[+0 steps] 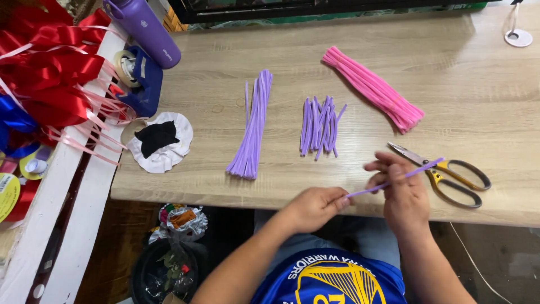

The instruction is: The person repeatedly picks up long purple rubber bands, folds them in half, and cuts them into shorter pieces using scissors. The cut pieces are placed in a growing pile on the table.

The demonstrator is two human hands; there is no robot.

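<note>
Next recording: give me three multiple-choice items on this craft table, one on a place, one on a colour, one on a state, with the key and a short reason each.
1. Where do the scissors lie?
A. right of the hands, on the table
B. on the pink bundle
C. beside the purple bottle

2. What colour is the pipe cleaner held between the hands?
A. pink
B. purple
C. red

3. How is that pipe cleaner held?
A. lying loose on the table
B. by the right hand alone
C. by both hands, one at each end

Key: 1 A, the scissors rest just right of the right hand. 2 B, it matches the long purple bundle, not the pink bundle. 3 C, the left hand pinches its lower end and the right hand its upper part.
</note>
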